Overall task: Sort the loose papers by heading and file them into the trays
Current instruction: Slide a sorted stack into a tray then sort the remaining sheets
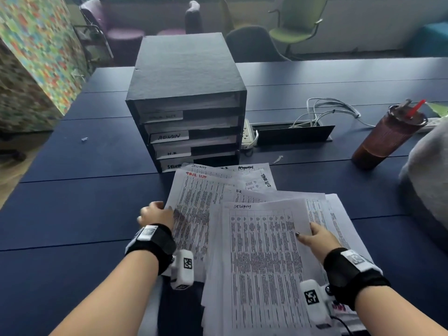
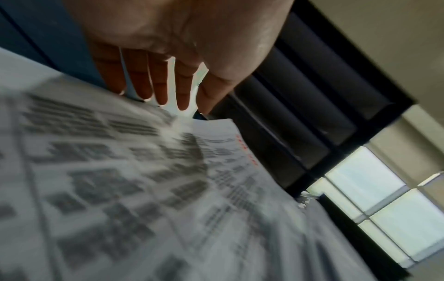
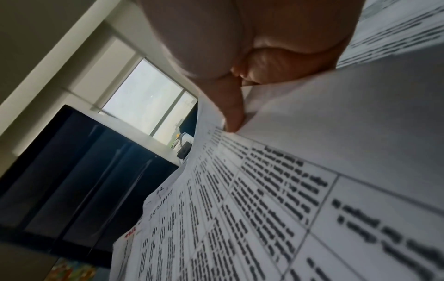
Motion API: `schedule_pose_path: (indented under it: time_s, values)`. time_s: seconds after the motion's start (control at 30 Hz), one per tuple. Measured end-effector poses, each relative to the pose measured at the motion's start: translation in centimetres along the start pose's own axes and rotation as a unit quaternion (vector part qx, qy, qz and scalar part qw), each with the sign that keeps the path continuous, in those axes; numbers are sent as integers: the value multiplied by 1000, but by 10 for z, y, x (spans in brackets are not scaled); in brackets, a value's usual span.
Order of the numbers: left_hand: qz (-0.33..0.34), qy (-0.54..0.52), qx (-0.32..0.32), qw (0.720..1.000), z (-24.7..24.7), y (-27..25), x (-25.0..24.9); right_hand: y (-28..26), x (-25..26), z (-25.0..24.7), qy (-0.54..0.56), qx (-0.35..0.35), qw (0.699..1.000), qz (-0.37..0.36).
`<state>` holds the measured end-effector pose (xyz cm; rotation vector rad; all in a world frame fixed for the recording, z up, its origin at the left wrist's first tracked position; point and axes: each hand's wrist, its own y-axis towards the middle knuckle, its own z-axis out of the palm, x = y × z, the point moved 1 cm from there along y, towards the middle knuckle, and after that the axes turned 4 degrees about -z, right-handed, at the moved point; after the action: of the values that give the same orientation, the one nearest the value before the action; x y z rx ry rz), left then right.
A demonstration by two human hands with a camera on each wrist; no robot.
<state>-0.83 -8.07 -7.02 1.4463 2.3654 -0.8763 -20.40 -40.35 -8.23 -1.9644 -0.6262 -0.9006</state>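
Note:
A black tray unit [image 1: 186, 76] stands on the dark blue table [image 1: 72, 214], its slots labelled TASK LIST, ADMIN, H.R and SECURITY from top to bottom. Loose printed papers [image 1: 201, 204] fan out in front of it. A sheet headed SECURITY [image 1: 261, 263] lies on top. My right hand [image 1: 312, 236] pinches that sheet's right edge, thumb on top [image 3: 233, 110]. My left hand [image 1: 156, 214] touches the left edge of the pile at a red TASK LIST sheet [image 1: 191, 202]. In the left wrist view its fingers [image 2: 161, 85] are straight.
A brown tumbler with a red straw [image 1: 388, 134] stands at the right, beside a grey bundle [image 1: 426, 178]. A power strip [image 1: 248, 135] and white cables [image 1: 327, 110] lie behind the papers. Chairs stand beyond the table, and a colourful panel [image 1: 36, 57] at the left.

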Motion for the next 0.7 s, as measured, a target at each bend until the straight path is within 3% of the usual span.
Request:
schedule_pose_path:
  time_s: [0.13,0.23,0.33,0.47,0.57,0.7]
  values:
    - [16,-28,44,999,-4,12,5,3,-12,1,53,-9,999,7]
    - [-18,-72,58,996,-8,14,-2,-2,-11,4,76,1,997,14]
    - [35,-58,98,993,-11,8,-9,-3,-15,6,70,-2,998,-7]
    - [64,-165,135,975,-9,1,-13,1,-22,8,82,-21,996,-10]
    - [113,-134,136,975,-13,-2,-19,0,-22,10,97,-25,995,-17]
    - [164,-8,125,978,-17,-3,-21,-4,-20,10,113,-28,993,-36]
